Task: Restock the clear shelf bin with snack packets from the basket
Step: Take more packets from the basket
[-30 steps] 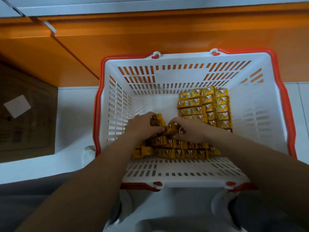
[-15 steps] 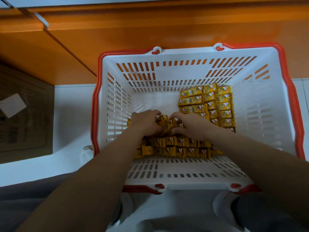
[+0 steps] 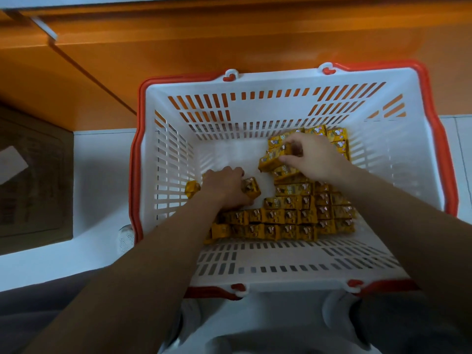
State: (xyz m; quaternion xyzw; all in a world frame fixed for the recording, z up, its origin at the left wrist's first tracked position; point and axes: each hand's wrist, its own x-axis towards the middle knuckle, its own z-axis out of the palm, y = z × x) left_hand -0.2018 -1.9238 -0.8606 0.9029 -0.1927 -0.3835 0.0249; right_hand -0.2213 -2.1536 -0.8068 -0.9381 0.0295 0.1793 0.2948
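Note:
A white basket (image 3: 255, 254) with a red rim sits on the floor below me. Several yellow snack packets (image 3: 288, 226) lie in rows on its bottom, mostly at the near and right side. My left hand (image 3: 224, 186) is down in the basket's left middle, closed around a few yellow packets (image 3: 251, 187) that stick out on both sides of it. My right hand (image 3: 314, 155) is farther back on the right, fingers pinched on a yellow packet (image 3: 272, 162) lifted off the pile. The clear shelf bin is not in view.
An orange shelf base (image 3: 229, 42) runs across the top, right behind the basket. A brown cardboard box (image 3: 30, 180) with a white label stands at the left on the white floor (image 3: 102, 187). My knees and grey clothing fill the bottom edge.
My hands were together over the pile's middle. The right hand has moved back and right and taken hold of a packet; the left stayed low with its packets. The view shifted slightly.

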